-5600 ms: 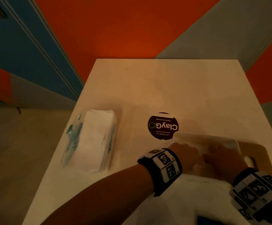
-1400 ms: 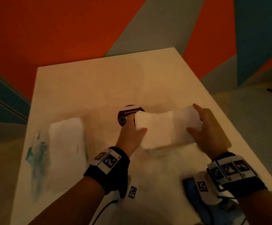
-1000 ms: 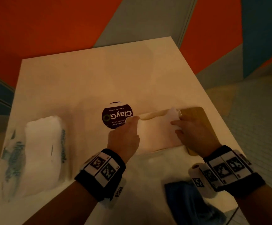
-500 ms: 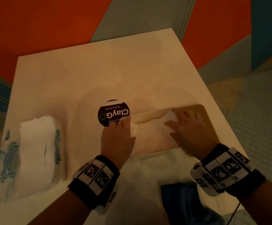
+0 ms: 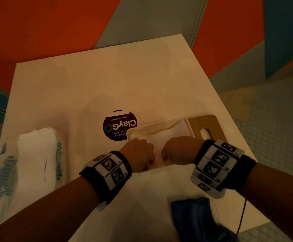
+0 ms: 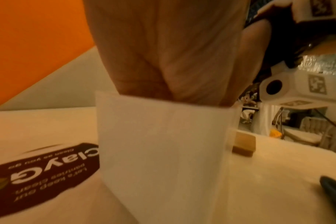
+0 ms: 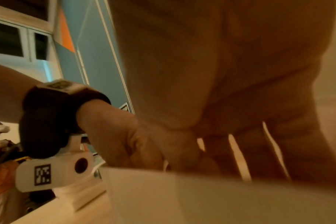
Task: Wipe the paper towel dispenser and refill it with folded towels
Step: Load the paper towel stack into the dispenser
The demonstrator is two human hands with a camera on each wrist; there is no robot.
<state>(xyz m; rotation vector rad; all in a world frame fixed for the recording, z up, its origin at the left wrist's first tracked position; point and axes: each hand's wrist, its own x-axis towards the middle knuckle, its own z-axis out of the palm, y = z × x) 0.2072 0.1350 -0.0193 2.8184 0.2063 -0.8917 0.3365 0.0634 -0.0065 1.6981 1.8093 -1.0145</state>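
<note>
Both hands withdrew nearer; head view alone shows blue cloth [image 5: 197, 219].

Both hands' fingertips are hidden inside the white dispenser tray [image 5: 159, 127], so their grip cannot be told. The blue cloth [image 5: 194, 219] is cut off at the bottom edge, and the towel pack [image 5: 35, 163] at the left.

Dispenser [image 5: 157, 127] smooth white plastic; base [image 5: 206, 125] matt wood; towel pack [image 5: 28, 165] glossy film wrap.
</note>
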